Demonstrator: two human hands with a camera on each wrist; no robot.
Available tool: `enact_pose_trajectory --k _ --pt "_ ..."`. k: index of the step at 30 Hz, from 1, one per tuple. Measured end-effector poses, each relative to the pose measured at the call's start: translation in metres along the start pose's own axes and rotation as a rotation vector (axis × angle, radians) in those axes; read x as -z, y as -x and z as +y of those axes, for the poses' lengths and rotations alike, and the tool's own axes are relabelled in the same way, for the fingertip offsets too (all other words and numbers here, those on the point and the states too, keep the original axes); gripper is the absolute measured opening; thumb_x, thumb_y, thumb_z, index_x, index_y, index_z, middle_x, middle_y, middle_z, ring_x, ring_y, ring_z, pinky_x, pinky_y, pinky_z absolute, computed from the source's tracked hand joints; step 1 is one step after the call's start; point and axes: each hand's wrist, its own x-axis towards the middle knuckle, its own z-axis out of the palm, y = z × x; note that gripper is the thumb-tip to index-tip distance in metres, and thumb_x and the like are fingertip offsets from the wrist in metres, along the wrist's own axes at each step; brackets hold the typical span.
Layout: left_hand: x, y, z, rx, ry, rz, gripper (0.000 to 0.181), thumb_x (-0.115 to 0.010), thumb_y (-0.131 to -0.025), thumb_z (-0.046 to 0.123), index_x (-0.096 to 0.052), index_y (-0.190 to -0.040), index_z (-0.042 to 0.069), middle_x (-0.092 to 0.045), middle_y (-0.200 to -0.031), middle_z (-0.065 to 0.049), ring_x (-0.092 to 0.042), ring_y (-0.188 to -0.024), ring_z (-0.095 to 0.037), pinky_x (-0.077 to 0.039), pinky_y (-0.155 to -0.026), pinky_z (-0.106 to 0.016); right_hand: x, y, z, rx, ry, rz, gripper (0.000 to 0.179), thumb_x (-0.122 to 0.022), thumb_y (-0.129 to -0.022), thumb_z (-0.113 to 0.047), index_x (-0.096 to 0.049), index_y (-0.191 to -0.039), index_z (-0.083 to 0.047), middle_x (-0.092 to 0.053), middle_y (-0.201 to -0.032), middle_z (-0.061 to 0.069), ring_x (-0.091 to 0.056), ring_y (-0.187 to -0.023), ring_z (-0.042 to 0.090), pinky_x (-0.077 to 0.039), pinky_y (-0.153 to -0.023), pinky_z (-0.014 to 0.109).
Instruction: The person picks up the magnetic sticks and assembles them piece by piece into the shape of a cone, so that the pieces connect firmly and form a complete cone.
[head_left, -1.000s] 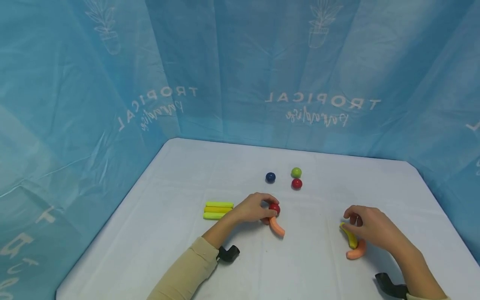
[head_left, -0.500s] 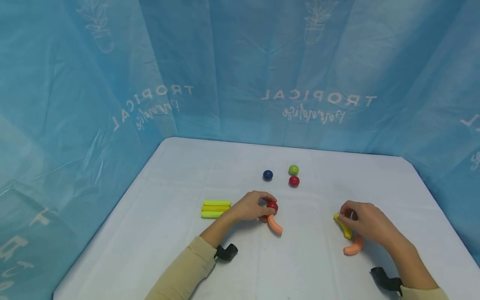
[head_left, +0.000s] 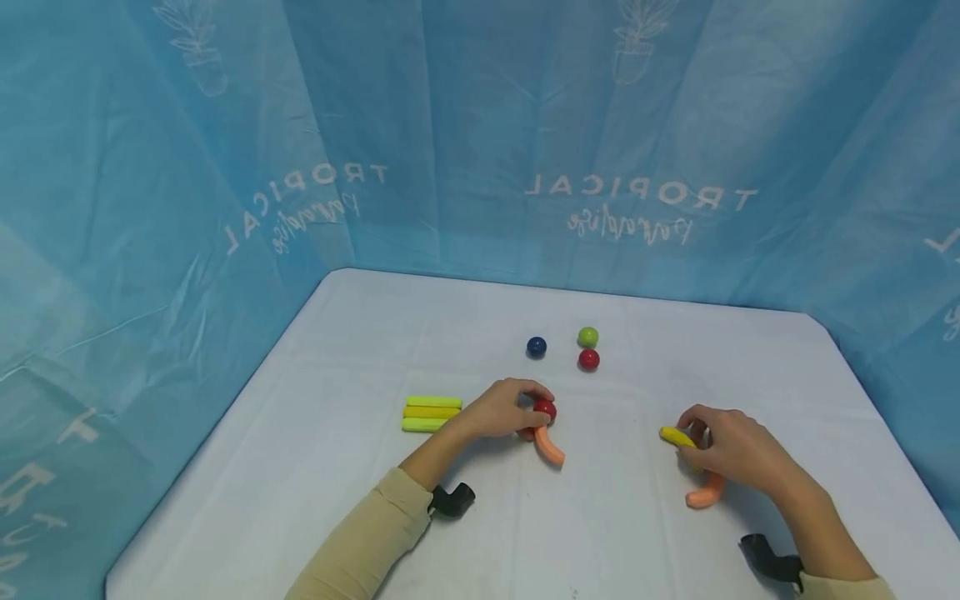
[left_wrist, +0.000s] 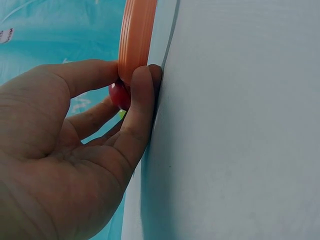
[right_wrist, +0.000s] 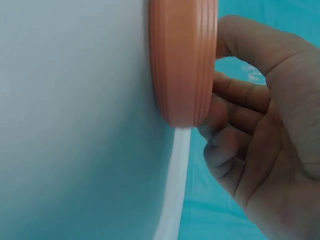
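In the head view my left hand holds a glossy red ball between thumb and fingers. A curved orange piece lies against that ball on the near side; the left wrist view shows the ridged orange piece at my fingertips, with the red ball partly hidden behind it. Over to the right, my right hand pinches a curved yellow piece, its near end hidden by the thumb. Another curved orange piece sits just below that hand and fills the right wrist view's foreground.
Three straight yellow-green sticks lie side by side left of my left hand. Farther back are a dark blue ball, a green ball and another red ball. Blue curtains surround the white table.
My right hand has shifted the yellow piece away and leftward, turning it to lie more crosswise. My left hand stays at the red ball. The head view has moved slightly.
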Motion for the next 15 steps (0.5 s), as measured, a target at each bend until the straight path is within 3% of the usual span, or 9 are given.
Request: enact_pose_trajectory --k 6,15 --pt "0.0 0.0 0.002 -0.005 -0.033 0.006 0.033 -0.071 -0.087 0.025 -0.063 -0.119 0.018 -0.059 -0.106 0.004 -0.062 -0.069 -0.014 -0.053 -0.063 -0.026 -0.003 -0.004 -0.003 0.044 0.007 0.074 0.03 -0.077 -0.076 -0.026 -0.068 -0.101 -0.012 -0.059 -0.083 -0.003 -0.049 -0.07 0.016 -0.041 -0.06 0.032" --pt "-0.002 0.001 0.002 0.017 0.01 0.008 0.03 -0.071 -0.088 0.024 -0.064 -0.116 0.018 -0.058 -0.107 0.004 -0.063 -0.072 -0.016 -0.054 -0.064 -0.027 -0.004 -0.014 -0.015 0.112 0.009 0.111 0.03 -0.078 -0.075 -0.026 -0.07 -0.102 -0.016 -0.058 -0.08 -0.007 -0.048 -0.067 0.014 -0.041 -0.06 0.032"
